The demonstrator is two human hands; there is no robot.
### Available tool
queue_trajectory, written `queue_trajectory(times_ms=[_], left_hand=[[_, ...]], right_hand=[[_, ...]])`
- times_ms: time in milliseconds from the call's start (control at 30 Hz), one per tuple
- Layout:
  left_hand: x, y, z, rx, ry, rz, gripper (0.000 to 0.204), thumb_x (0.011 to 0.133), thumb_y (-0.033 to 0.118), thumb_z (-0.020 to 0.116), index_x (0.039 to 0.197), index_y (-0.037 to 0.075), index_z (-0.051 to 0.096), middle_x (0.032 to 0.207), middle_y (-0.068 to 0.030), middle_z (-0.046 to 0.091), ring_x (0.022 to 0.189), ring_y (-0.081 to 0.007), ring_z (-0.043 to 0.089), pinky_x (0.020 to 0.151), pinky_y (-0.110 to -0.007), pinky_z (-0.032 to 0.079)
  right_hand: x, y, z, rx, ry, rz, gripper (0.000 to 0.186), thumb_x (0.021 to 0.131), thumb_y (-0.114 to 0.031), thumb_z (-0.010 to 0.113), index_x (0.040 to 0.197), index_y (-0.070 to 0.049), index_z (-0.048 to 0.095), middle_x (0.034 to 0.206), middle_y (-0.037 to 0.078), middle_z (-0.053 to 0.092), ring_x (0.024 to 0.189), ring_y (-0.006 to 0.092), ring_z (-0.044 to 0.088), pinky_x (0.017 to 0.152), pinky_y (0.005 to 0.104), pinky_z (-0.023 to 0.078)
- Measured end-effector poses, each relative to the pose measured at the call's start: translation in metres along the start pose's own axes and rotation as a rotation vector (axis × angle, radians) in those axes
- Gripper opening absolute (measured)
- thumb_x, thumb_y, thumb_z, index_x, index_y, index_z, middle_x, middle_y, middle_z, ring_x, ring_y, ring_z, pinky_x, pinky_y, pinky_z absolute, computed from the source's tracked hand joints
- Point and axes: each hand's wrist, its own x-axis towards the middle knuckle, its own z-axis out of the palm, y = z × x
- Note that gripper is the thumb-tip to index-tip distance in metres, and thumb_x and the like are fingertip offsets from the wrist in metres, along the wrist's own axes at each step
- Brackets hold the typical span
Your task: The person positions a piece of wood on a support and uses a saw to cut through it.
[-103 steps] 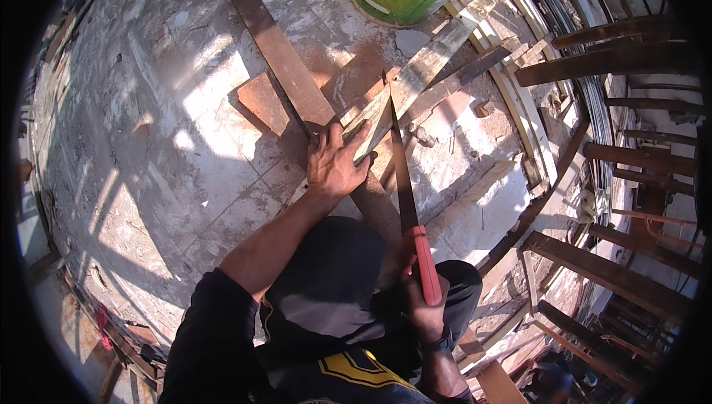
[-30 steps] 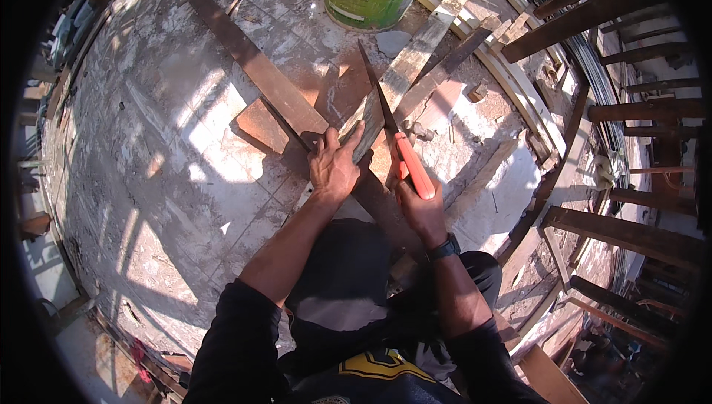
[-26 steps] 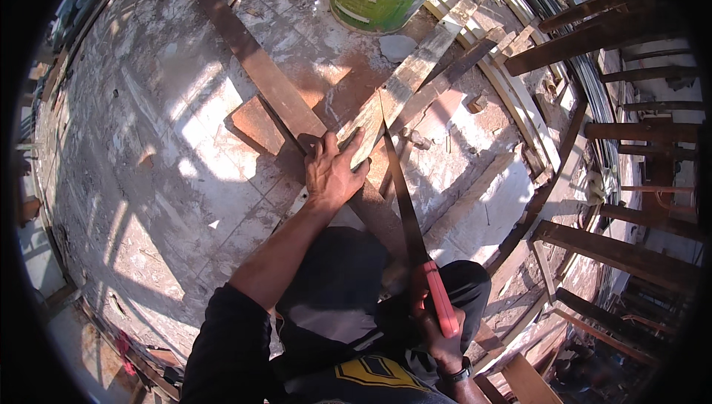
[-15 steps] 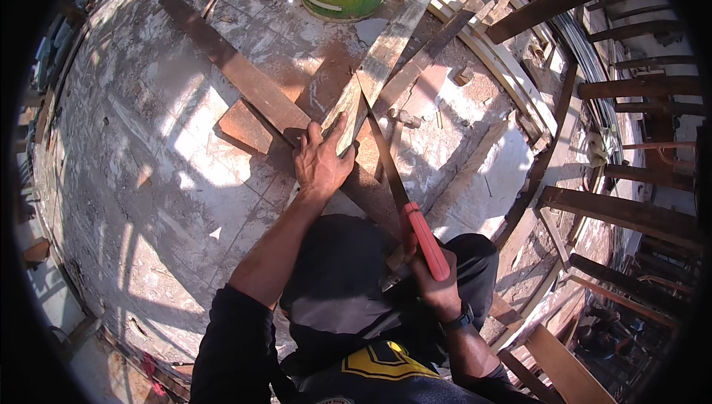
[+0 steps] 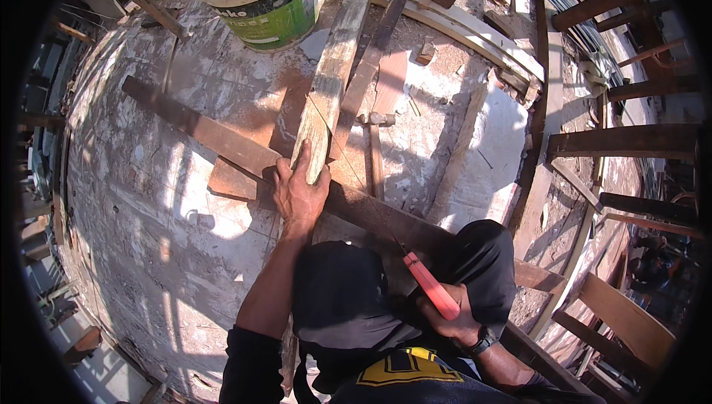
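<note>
My left hand (image 5: 300,195) grips the near end of a pale, weathered wooden plank (image 5: 326,85), its thumb and forefinger on either side of the end. In my right hand (image 5: 458,313) is the red handle of a handsaw (image 5: 429,284). The thin blade slants up and left, across the plank just beyond my left fingers, and appears almost edge-on. Under the plank's near end, a dark brown board (image 5: 222,130) lies crosswise on the floor. Whether the teeth sit in a cut is too small to tell.
A white bucket with a green label (image 5: 274,22) stands at the far side. To the right of the plank lies a hammer (image 5: 380,118). Long pale timbers (image 5: 475,30) stretch across the far right, and dark wooden beams (image 5: 623,139) stick in from the right edge.
The saw handle has drawn back toward my body, and the blade has turned from broadside to nearly edge-on. My left hand stays on the plank. The whole view has shifted.
</note>
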Motion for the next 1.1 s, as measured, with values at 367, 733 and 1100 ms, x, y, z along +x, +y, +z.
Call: queue_trajectory(times_ms=[367,733,1100], left_hand=[[-0.001,-0.01,-0.004,0.052,-0.02,0.029,0.069,0.086,0.036,0.072,0.151,0.03,0.051,0.113,-0.016,0.048,0.109,-0.0395,0.055,0.094,-0.051,0.049],[-0.002,-0.003,-0.007,0.027,-0.044,0.021,0.07,0.083,0.029,0.075,0.15,0.026,0.053,0.11,-0.015,0.049,0.107,-0.0381,0.055,0.093,-0.049,0.048],[-0.004,0.001,0.004,-0.032,-0.011,-0.008,0.07,0.084,0.029,0.072,0.151,0.03,0.05,0.116,-0.0159,0.048,0.11,-0.0393,0.056,0.092,-0.05,0.05]], right_hand=[[0.027,-0.001,0.012,0.125,0.089,-0.131,0.016,0.084,-0.008,0.069,0.097,0.002,0.07,0.101,0.014,0.074,0.094,0.0215,0.074,0.088,0.0298,0.056],[0.042,-0.001,0.012,0.064,0.107,-0.244,0.034,0.09,-0.012,0.066,0.122,-0.003,0.067,0.124,0.02,0.07,0.095,0.0201,0.074,0.084,0.029,0.056],[0.114,0.027,0.035,0.049,0.035,0.064,0.029,0.085,-0.024,0.074,0.101,-0.001,0.071,0.078,0.014,0.071,0.067,0.017,0.065,0.068,0.0354,0.053]])
